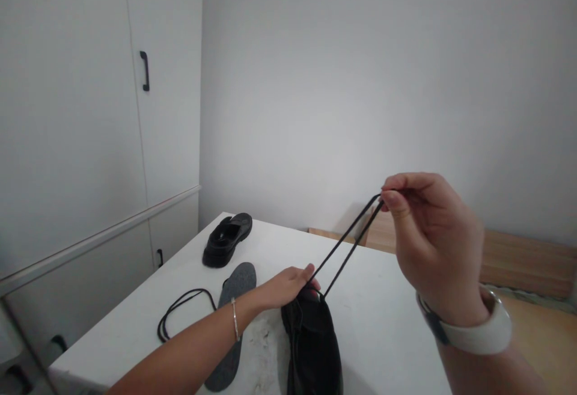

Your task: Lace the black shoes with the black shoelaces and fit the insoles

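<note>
A black shoe (pixel 315 341) sits near the table's front edge, partly cut off by the bottom of the view. My left hand (pixel 288 287) is closed around its far end, where the fingers are partly hidden. Up and to the right, my right hand (pixel 433 238) pinches a black shoelace (pixel 349 241) between thumb and fingers. Two taut strands run from that pinch down to the shoe. Under my left forearm lies a grey insole (pixel 241 284), partly covered. A second black shoelace (pixel 180 300) lies looped on the tabletop to its left.
Another black shoe (pixel 228 238) stands at the far left corner of the white table (pixel 365 317). White cabinets (pixel 171 142) with dark handles rise on the left. Wooden furniture (pixel 525 263) is beyond the table at right, against a pale wall (pixel 360 82).
</note>
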Demonstrator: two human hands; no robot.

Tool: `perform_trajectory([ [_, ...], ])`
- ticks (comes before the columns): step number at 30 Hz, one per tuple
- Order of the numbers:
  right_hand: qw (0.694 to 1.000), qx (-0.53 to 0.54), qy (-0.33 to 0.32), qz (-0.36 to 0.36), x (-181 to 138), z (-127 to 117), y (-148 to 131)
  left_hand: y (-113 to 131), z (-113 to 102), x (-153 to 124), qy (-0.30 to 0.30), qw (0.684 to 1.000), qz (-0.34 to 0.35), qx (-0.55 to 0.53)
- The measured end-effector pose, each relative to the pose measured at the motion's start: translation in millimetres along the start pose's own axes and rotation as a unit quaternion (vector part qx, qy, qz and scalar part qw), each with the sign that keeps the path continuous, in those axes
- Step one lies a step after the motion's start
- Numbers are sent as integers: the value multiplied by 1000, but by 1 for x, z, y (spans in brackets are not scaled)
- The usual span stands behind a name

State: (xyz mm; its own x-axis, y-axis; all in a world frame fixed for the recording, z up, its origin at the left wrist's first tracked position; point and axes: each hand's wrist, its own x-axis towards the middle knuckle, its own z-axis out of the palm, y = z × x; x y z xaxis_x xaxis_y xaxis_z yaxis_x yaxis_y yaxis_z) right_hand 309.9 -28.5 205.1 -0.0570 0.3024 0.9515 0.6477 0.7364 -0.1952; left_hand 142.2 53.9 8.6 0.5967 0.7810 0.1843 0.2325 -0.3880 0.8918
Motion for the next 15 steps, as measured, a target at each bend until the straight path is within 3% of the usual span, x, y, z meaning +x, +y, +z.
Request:
perform_trajectory([
  [4,999,38,-25,-14,10,9,-2,-4,13,-13,41,999,8,11],
  [9,996,52,-19,-66,15,19,-22,-5,34,-9,112,993,0,37],
  [15,994,55,-7,-90,24,24,-34,-9,34,-4,92,995,28,30],
])
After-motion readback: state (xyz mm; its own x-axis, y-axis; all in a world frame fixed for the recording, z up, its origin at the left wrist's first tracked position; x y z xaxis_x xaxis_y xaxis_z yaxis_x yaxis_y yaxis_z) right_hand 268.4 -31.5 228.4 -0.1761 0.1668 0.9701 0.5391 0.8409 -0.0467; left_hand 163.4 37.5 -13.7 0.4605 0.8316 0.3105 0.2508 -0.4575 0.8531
